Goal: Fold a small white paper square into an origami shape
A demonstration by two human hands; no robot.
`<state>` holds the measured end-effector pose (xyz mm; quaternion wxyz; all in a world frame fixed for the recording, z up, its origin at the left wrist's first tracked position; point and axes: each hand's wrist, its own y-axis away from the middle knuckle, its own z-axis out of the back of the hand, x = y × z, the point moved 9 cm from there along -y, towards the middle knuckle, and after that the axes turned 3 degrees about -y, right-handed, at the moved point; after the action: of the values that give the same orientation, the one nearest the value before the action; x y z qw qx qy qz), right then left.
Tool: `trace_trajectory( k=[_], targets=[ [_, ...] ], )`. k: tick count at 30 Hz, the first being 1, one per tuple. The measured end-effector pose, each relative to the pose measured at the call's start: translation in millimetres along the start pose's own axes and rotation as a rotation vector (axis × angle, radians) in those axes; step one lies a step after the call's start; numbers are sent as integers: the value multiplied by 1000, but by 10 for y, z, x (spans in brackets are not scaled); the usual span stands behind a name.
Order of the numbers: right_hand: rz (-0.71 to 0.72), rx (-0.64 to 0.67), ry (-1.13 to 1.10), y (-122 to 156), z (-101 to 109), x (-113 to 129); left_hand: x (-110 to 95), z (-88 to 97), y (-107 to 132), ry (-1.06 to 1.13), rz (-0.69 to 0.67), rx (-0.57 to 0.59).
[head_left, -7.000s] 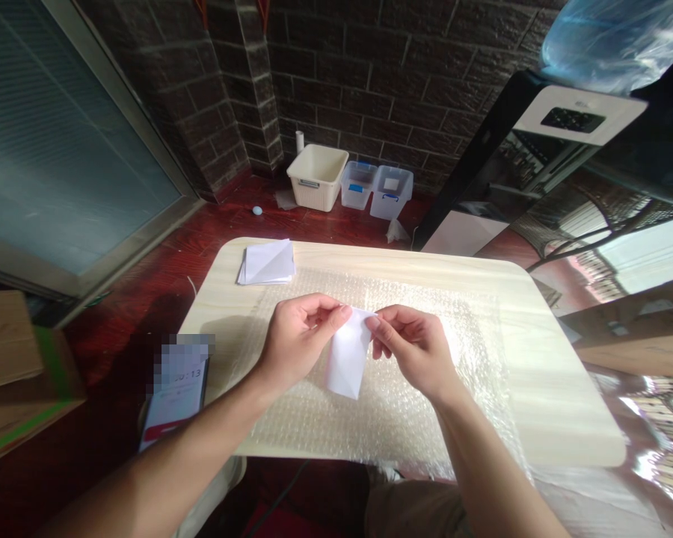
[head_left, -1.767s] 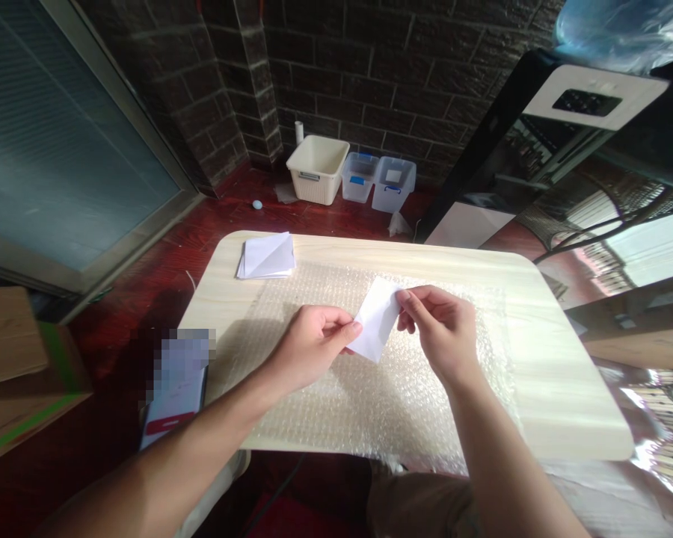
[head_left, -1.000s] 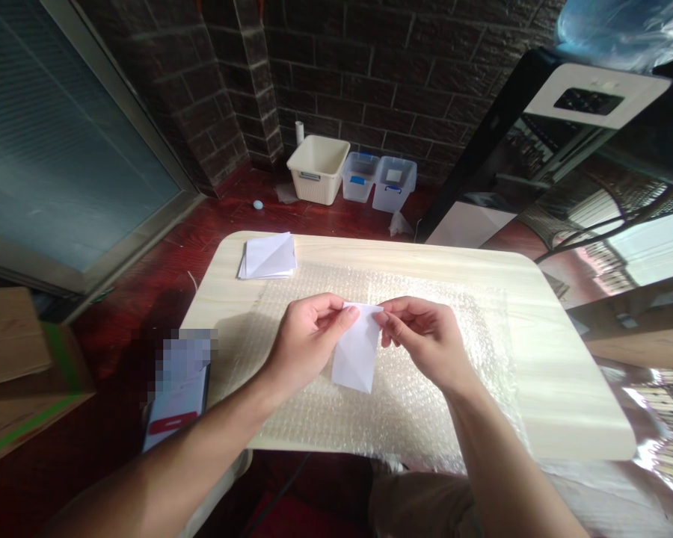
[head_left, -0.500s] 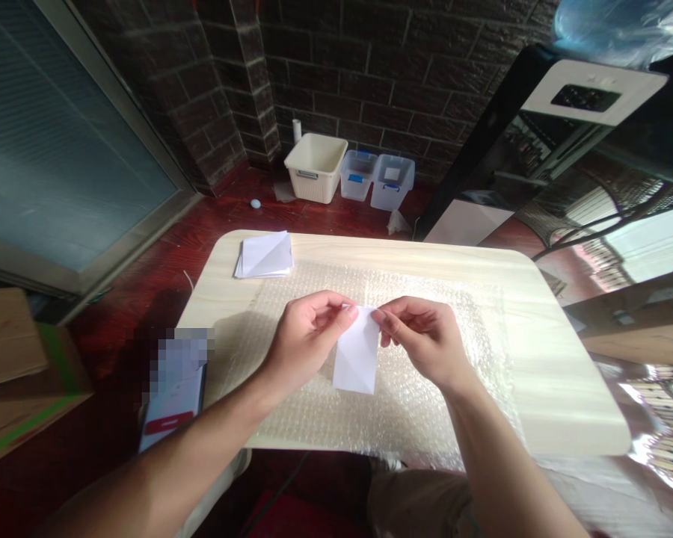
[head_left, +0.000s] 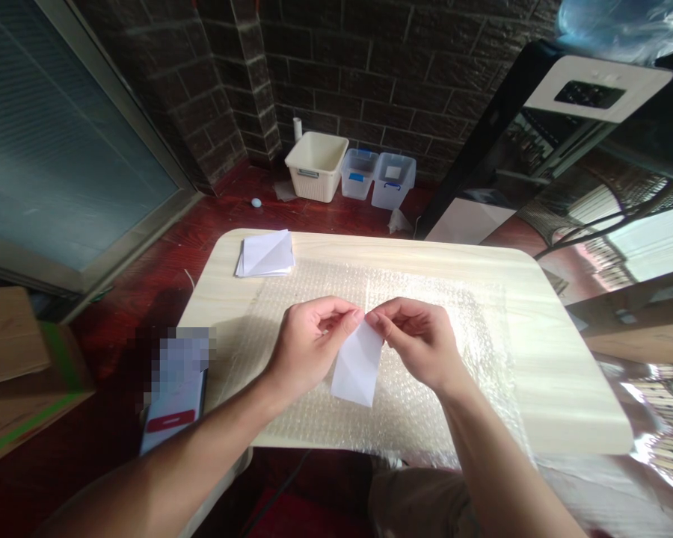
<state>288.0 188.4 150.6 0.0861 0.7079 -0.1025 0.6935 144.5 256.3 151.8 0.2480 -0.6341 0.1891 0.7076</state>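
A folded white sheet of paper (head_left: 357, 368) hangs between my hands over the bubble wrap. My left hand (head_left: 317, 336) pinches its top edge between thumb and fingers. From the other side my right hand (head_left: 412, 336) grips the same edge, its thumb almost touching the left one. The paper's top corners are partly covered by my fingertips, and a faint diagonal crease shows near its lower end. At the far left of the table lies a stack of white paper (head_left: 266, 254), away from both hands.
Bubble wrap (head_left: 292, 291) covers the middle of the pale wooden table (head_left: 566, 373). A phone (head_left: 173, 396) is at the table's left edge. Behind, on the floor, are a cream bin (head_left: 317, 175) and two clear boxes (head_left: 392, 187). A water dispenser (head_left: 493, 149) stands at right.
My hands have drawn closer together along the paper's top edge, and the top has narrowed between the fingertips. The sheet hangs slightly lower and more tilted.
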Motion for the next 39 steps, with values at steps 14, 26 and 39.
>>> trace_trajectory(
  k=[14, 26, 39],
  targets=[
    [-5, -5, -18, -4, 7, 4, -42, 53, 9, -21, -11, -33],
    [13, -84, -2, -17, 105, 10, 91, -7, 4, -73, 92, 21],
    [62, -164, 16, -23, 152, 76, 165, -113, 10, -2, 144, 101]
  ],
)
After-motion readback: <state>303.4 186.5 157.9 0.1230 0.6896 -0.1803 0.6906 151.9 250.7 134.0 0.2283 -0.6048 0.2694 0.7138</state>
